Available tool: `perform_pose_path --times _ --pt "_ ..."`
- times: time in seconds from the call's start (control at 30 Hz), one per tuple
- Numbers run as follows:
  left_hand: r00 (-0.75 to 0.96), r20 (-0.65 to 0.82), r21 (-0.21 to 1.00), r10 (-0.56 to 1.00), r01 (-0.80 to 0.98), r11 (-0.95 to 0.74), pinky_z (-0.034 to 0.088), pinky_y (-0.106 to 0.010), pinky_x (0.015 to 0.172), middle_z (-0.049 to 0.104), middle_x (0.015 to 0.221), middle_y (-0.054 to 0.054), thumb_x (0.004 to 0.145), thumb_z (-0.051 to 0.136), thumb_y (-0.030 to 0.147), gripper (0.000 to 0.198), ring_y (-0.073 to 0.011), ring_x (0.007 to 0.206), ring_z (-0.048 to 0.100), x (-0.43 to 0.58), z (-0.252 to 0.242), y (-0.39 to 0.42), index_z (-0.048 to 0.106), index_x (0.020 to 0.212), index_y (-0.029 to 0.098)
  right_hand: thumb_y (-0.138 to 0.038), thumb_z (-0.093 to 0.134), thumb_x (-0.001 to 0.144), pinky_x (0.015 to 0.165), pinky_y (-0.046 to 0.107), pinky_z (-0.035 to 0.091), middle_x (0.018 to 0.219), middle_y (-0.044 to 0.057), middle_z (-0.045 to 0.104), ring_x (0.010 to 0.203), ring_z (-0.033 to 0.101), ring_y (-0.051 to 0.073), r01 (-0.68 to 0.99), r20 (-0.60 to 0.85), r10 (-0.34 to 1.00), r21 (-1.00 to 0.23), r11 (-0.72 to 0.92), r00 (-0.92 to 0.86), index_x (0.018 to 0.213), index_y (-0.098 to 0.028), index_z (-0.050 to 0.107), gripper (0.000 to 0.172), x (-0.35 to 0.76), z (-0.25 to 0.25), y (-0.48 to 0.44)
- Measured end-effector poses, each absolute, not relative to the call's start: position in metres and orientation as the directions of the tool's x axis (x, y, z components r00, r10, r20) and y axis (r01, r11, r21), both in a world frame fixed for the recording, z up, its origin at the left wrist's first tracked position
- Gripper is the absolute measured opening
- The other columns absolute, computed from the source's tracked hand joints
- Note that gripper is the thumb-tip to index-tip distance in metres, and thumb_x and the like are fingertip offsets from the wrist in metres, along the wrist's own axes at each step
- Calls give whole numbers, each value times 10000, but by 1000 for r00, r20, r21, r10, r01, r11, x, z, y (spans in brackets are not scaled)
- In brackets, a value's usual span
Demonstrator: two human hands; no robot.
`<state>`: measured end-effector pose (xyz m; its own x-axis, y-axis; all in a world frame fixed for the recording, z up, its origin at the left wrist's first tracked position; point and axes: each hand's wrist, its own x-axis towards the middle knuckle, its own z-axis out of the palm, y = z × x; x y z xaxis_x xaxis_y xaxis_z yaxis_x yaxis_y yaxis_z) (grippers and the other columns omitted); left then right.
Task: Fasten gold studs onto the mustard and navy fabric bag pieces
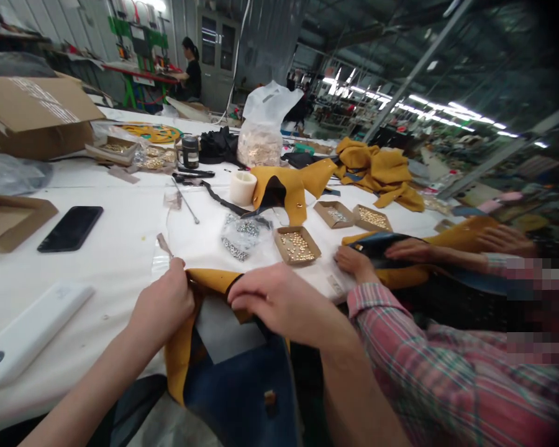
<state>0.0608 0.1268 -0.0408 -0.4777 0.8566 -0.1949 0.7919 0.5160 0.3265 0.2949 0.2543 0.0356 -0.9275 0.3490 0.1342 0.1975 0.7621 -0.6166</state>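
Observation:
A mustard-and-navy fabric piece (242,379), which looks like a part-made bag, hangs at the table's front edge. A grey sheet (230,332) lies against its navy side, and a small brass-coloured fitting (270,399) shows lower down. My left hand (165,301) is closed on the piece's upper left corner. A slim brownish strip (164,244) shows just beyond those fingers; I cannot tell if they hold it. With bent fingers, my right hand (279,301) grips the mustard upper edge on the right. Its fingertips are partly hidden behind the fold.
Small cardboard trays of gold studs (298,245) and a plastic bag of silver rings (245,236) sit beyond my hands. A phone (71,228) and a white device (37,332) lie left. Close by on the right, a co-worker's hands (410,250) handle a similar piece.

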Motion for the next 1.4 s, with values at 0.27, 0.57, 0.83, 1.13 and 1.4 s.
perform_pose_path --times 0.27,0.57,0.83,1.13,1.4 --pt "-393 -55 177 918 901 396 659 -561 920 456 1823 -235 1141 527 478 997 -454 1483 695 76 -42 106 -97 1852 160 -138 520 1177 900 411 676 1216 150 901 1123 879 348 314 -265 254 -219 924 -930 1346 -199 894 414 243 -26 230" --pt "-284 -200 221 938 919 326 618 -523 978 725 1441 -300 1007 510 131 790 -476 1296 770 56 -56 105 289 1758 27 -111 702 1057 1014 356 651 1402 96 885 1244 859 318 301 -291 171 -496 814 -941 1432 -270 889 448 234 -27 262" --pt "-234 -169 392 957 875 283 590 -327 936 867 1181 -96 904 634 113 380 -323 1164 823 11 -60 135 785 1235 223 -122 780 1060 981 290 579 1209 70 931 1154 860 244 189 -154 126 -522 831 -980 1214 -209 960 253 218 -17 284" --pt "-333 -173 414 927 829 375 539 -387 799 846 992 -157 936 691 270 102 -364 967 824 3 -88 149 768 934 204 -246 674 1155 816 316 522 1240 50 917 1123 851 266 163 -77 145 -371 914 -986 1356 -300 887 298 197 -52 279" --pt "-324 -203 425 924 821 381 527 -377 814 852 1003 -184 906 709 164 72 -353 973 825 1 -97 154 777 923 181 -140 626 1140 772 296 513 1225 93 867 1101 805 246 156 -38 152 -228 961 -988 1225 -222 908 305 201 -56 271"
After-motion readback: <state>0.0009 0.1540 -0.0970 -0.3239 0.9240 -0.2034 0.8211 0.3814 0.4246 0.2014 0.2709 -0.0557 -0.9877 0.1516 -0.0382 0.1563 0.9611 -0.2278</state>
